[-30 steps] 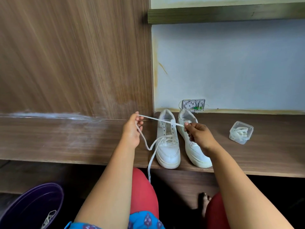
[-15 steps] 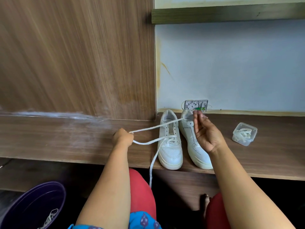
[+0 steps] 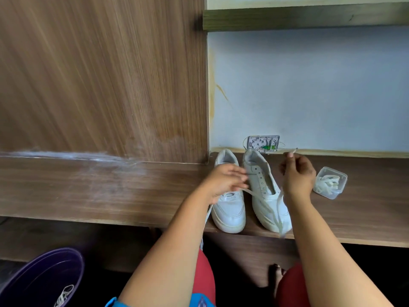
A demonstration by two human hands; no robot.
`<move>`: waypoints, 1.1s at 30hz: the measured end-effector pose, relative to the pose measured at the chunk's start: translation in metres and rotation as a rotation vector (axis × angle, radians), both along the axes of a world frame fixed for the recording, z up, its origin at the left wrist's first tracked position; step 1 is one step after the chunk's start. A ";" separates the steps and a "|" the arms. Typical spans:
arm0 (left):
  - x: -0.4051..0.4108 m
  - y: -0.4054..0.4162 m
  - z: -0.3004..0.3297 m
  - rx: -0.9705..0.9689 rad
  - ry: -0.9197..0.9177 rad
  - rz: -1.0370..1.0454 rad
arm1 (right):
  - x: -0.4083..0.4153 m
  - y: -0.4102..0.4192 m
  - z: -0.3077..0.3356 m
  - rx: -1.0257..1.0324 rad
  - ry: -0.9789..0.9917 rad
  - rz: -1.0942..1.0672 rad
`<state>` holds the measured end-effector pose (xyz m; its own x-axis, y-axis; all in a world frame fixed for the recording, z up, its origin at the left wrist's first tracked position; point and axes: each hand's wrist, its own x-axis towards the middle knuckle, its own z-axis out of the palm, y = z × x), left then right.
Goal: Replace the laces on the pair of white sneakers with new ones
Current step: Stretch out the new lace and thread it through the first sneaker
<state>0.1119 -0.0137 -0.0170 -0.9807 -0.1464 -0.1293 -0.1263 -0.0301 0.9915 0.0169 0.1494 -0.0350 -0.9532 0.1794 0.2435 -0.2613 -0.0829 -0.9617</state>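
The left sneaker (image 3: 230, 202) sits at 9 o'clock of the unlaced right sneaker (image 3: 264, 191). A lace (image 3: 279, 200) end is pinched by the right hand (image 3: 297, 176); whether the blurred left hand (image 3: 223, 182) grips anything cannot be told. Lace ends should be kept even

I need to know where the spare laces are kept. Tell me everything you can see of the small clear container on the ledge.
The clear plastic container is small, squarish with rounded corners, and looks see-through. It sits on the wooden ledge, right of the sneakers and the right hand, touching neither. Coiled white laces lie inside. Whether a lid is on cannot be told.
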 end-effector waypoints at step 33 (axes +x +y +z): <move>-0.017 -0.042 -0.063 -0.256 -0.034 0.346 | 0.007 -0.072 -0.056 0.932 0.332 0.524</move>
